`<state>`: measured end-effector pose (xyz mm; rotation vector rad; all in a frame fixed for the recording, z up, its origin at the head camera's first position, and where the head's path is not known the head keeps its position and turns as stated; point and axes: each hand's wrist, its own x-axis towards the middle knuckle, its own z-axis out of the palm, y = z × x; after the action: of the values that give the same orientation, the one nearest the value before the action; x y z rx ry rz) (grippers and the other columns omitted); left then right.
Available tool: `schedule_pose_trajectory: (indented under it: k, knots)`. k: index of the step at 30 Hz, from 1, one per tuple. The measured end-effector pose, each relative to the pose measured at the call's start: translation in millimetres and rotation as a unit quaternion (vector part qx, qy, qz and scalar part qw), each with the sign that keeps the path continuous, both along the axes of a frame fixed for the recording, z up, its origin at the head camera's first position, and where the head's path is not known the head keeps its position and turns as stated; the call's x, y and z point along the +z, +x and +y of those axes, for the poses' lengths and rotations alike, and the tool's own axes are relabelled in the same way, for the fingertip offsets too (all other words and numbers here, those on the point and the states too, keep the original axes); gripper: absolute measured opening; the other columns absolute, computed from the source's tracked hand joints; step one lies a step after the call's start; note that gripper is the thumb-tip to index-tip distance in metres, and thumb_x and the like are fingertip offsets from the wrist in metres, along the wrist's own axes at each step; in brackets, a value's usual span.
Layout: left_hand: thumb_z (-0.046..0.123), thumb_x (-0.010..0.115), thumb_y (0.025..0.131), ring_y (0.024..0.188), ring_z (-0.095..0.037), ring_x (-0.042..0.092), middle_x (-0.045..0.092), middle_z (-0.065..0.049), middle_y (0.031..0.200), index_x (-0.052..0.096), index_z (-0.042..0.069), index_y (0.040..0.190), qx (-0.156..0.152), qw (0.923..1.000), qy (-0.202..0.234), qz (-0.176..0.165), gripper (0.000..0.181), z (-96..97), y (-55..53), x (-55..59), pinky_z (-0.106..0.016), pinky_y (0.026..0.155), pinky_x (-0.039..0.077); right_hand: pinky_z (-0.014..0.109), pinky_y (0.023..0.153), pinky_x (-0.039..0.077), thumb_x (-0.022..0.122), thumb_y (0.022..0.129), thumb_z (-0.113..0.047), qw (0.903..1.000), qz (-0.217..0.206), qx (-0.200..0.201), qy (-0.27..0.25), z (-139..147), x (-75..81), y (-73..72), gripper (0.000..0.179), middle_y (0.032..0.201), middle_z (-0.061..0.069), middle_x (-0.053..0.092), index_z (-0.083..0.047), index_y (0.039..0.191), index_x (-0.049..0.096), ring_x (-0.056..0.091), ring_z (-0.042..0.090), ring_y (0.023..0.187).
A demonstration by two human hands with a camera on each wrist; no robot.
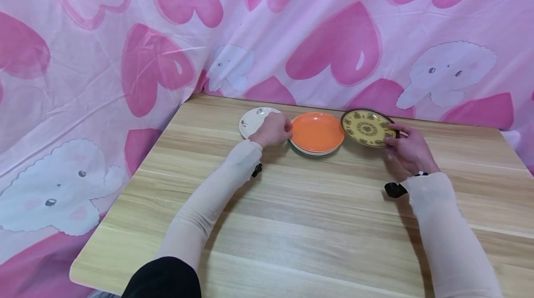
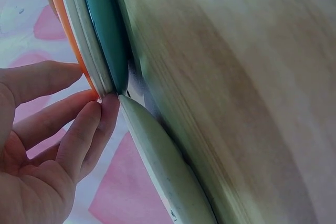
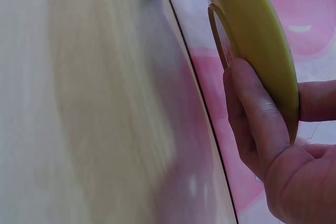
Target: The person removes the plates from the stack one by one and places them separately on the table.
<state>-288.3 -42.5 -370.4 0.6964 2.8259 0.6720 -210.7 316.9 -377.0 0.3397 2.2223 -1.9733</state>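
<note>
An orange plate point(image 1: 318, 132) tops a stack with white plates point(image 2: 79, 14) and a teal dish point(image 2: 107, 30) beneath. My left hand point(image 1: 273, 130) pinches the stack's left rim; in the left wrist view, its fingertips meet the orange and white edges. Just left of the stack lies a white plate point(image 1: 250, 122) with small dark prints, partly hidden by that hand. A yellow plate point(image 1: 367, 127) with dark patterns and a brown rim is tilted above the table at the stack's right. My right hand point(image 1: 410, 149) grips its right edge, with fingers underneath in the right wrist view.
The wood-grain table point(image 1: 300, 224) ends at the back against a pink heart-print cloth point(image 1: 267, 34). More of this cloth hangs along the left side. Black wrist straps point(image 1: 395, 190) sit below both hands.
</note>
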Motion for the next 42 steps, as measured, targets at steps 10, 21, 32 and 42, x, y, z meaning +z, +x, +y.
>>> schedule_pose_trajectory:
  k: [10,21,32,42]
  knots:
    - [0.016,0.066,0.094,0.088,-0.016,0.062,0.076,-0.007,0.100,0.077,0.006,0.108,0.002,1.0000,-0.005,0.000,0.020,0.1,1.3,3.7,-0.030,0.087,0.056,0.019,0.074,0.057,0.051,0.100,0.001,0.9993,-0.011,0.005,0.036,9.9,-6.4,2.8,0.069,0.120,0.005,0.043,-0.001,0.159,0.016,0.062,0.002,0.083]
    - [0.015,0.066,0.095,0.085,-0.015,0.060,0.075,-0.006,0.097,0.077,0.007,0.106,0.002,1.0000,0.000,-0.008,0.018,1.5,1.5,3.5,-0.029,0.084,0.055,0.021,0.071,0.056,0.048,0.102,-0.003,0.9921,-0.012,0.047,0.116,9.8,-5.4,-2.7,0.064,0.101,-0.006,0.053,0.004,0.157,0.016,0.062,0.000,0.079]
    - [0.015,0.066,0.094,0.083,-0.015,0.058,0.075,-0.006,0.093,0.077,0.007,0.102,0.001,1.0000,-0.006,-0.003,0.016,1.6,2.4,3.5,-0.029,0.083,0.053,0.025,0.082,0.060,0.050,0.102,-0.005,0.9737,0.004,0.098,0.206,9.9,-7.6,-6.6,0.071,0.135,0.033,0.038,0.010,0.156,0.007,0.060,-0.007,0.080]
    - [0.015,0.066,0.094,0.084,-0.016,0.058,0.074,-0.006,0.094,0.077,0.007,0.103,-0.003,0.9999,-0.014,0.006,0.016,1.1,1.3,1.1,-0.029,0.083,0.052,0.027,0.076,0.061,0.050,0.103,-0.010,0.9666,-0.020,0.101,0.235,12.4,-0.7,-6.5,0.073,0.143,0.041,0.034,0.011,0.155,0.005,0.066,0.003,0.076]
